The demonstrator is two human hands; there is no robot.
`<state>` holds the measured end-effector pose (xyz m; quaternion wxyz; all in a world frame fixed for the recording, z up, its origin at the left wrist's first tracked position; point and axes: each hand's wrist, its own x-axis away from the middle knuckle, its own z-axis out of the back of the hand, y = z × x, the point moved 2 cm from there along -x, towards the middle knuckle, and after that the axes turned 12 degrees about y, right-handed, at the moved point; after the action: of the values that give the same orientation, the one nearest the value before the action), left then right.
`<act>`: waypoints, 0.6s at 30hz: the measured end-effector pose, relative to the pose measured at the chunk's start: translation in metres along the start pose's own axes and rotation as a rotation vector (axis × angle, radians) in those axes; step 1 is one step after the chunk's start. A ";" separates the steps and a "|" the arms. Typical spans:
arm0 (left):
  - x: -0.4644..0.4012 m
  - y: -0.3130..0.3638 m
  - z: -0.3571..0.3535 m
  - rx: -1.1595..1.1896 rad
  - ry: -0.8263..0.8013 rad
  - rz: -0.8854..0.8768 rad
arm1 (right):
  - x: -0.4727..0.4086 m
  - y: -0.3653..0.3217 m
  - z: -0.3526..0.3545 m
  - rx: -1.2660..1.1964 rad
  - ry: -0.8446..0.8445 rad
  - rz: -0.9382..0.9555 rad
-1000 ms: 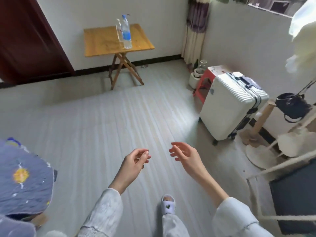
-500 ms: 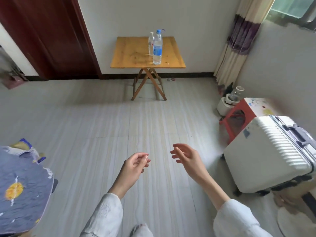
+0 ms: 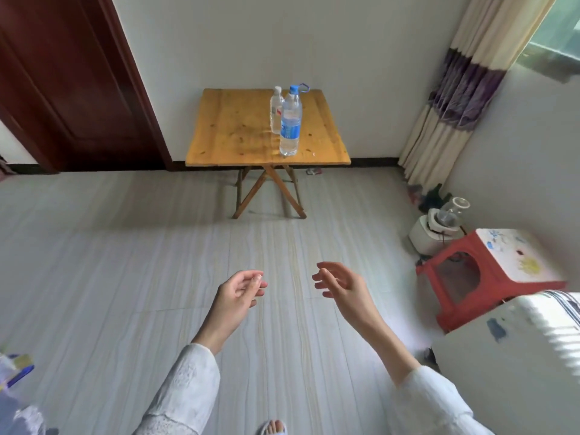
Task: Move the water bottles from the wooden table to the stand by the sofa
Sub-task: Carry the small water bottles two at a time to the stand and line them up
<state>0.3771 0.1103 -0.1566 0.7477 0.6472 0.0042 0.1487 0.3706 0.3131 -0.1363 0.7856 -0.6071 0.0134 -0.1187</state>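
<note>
Two clear water bottles (image 3: pixel 290 120) upright on wooden table (image 3: pixel 238 133), blue-capped one taller; hands (image 3: pixel 238 293) loosely open, empty.

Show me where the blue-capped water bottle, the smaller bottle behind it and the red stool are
Blue-capped water bottle (image 3: pixel 290 127): head view, on its blue label.
Smaller bottle (image 3: pixel 276 108): head view, on its clear upper body.
Red stool (image 3: pixel 439 265): head view, on its near-left leg.
</note>
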 end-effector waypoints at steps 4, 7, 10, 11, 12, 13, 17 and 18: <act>-0.071 0.019 -0.015 -0.010 -0.058 0.001 | -0.071 -0.008 -0.010 0.002 0.037 -0.015; -0.119 0.022 -0.023 -0.025 -0.062 0.031 | -0.121 -0.011 -0.021 0.006 0.039 -0.039; -0.170 0.028 -0.033 -0.036 -0.049 0.055 | -0.176 -0.016 -0.032 0.014 0.025 -0.041; -0.189 0.032 -0.037 -0.037 -0.046 0.058 | -0.197 -0.018 -0.036 0.019 0.020 -0.038; -0.208 0.036 -0.042 -0.041 -0.045 0.056 | -0.219 -0.021 -0.039 0.023 0.019 -0.035; -0.229 0.041 -0.047 -0.048 -0.043 0.051 | -0.242 -0.024 -0.041 0.020 0.020 -0.034; -0.315 0.069 -0.066 -0.068 -0.007 0.034 | -0.342 -0.040 -0.050 0.004 0.018 -0.011; -0.335 0.077 -0.070 -0.073 -0.003 0.031 | -0.366 -0.046 -0.052 0.000 0.020 -0.003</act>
<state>0.0263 0.1110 -0.1555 0.7684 0.6197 -0.0123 0.1592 -0.0010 0.3271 -0.1507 0.7852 -0.6060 0.0202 -0.1259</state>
